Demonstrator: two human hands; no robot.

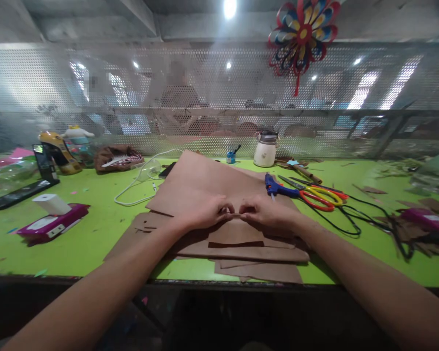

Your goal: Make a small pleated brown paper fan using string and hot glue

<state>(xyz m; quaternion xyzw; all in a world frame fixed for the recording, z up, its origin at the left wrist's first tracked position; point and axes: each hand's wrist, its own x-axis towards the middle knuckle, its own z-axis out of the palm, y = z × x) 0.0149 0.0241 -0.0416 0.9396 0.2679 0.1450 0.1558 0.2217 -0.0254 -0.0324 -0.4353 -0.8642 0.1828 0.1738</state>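
Observation:
Both hands meet over a pile of brown kraft paper sheets (197, 180) on the bench. Pinched between thumb and fingers of my left hand (214, 210) is the upper edge of a small brown paper piece (236, 231). My right hand (261, 212) grips the same edge a short way to the right, also with curled fingers. The edge looks folded or rolled between the two hands. Beneath the piece lie more brown sheets (259, 272), some reaching the table's front edge. A sheet with small slits (144, 229) rests left of my left forearm.
Right of the sheets lie a blue glue gun (280, 187) and scissors with red and yellow handles (322, 197), plus a black cable. A purple power strip (54, 224) with a white charger (51, 204) sits left. A white jar (265, 150) stands behind, before a perforated metal screen (219, 97).

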